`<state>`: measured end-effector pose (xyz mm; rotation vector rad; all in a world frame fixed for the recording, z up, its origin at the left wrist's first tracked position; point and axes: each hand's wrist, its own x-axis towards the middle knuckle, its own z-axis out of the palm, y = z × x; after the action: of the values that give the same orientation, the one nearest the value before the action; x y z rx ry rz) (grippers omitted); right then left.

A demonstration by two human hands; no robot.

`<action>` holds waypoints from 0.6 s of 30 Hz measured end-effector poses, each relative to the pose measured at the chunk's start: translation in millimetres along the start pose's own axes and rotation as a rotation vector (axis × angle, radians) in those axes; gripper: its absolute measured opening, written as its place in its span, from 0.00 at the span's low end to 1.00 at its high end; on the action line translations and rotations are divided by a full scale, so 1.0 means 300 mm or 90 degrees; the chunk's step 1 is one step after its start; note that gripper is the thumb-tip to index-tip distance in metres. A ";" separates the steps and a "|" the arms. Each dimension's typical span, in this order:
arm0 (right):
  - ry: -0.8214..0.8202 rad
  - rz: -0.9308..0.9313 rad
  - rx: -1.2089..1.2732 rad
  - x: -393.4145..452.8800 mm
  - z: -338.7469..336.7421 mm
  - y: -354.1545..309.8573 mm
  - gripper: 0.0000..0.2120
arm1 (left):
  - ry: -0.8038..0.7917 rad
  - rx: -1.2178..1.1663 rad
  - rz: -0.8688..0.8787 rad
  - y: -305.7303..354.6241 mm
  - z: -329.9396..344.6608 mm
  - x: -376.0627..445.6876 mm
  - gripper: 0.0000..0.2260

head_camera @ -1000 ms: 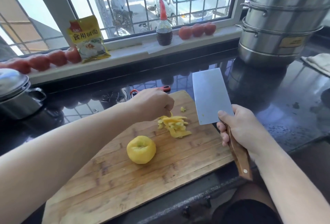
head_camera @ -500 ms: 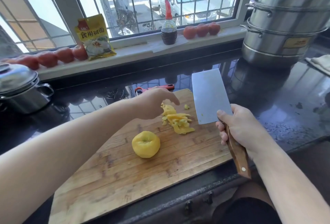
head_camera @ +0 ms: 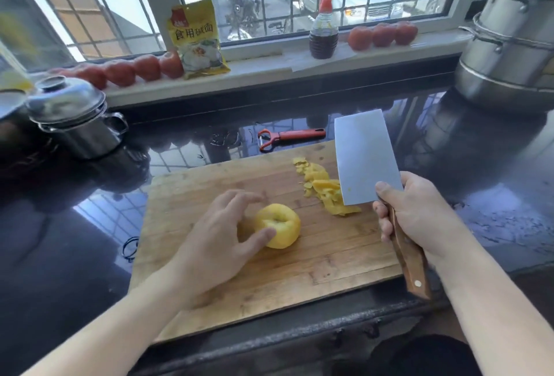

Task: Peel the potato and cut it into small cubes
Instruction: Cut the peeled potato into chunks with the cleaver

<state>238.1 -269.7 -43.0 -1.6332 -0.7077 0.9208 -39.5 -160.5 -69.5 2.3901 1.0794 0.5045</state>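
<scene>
- The peeled potato [head_camera: 278, 225] lies on the cutting board [head_camera: 329, 261], under your left hand [head_camera: 215, 243]; its fingers are spread, thumb touching the potato's near side.
- Your right hand [head_camera: 419, 214] grips the cleaver [head_camera: 364, 157] by its wooden handle, blade raised just right of the potato.
- Expect a firm, wet, slippery, round body likely to roll; hold its left flank, fingertips clear of the blade.
- The yellow packet [head_camera: 196, 40] on the sill reads 食用碱面.

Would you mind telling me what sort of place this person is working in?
Most likely a home kitchen: a wooden cutting board lies on a dark polished counter, steel pots stand beside it, and tomatoes and a sauce bottle line the barred window's sill.
</scene>
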 end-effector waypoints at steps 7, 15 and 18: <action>-0.119 -0.099 -0.167 -0.031 0.127 -0.092 0.06 | 0.109 -0.074 -0.148 0.079 0.085 -0.055 0.23; -0.271 -0.137 -0.458 0.021 0.277 -0.197 0.04 | 0.172 -0.046 -0.138 0.098 0.140 -0.071 0.24; -0.288 -0.135 -0.505 0.041 0.295 -0.201 0.04 | 0.166 -0.039 -0.148 0.107 0.136 -0.072 0.23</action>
<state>169.7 -199.9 2.2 -1.9744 -1.6861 0.9169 -13.2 -206.5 -88.5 2.1510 1.4117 0.7680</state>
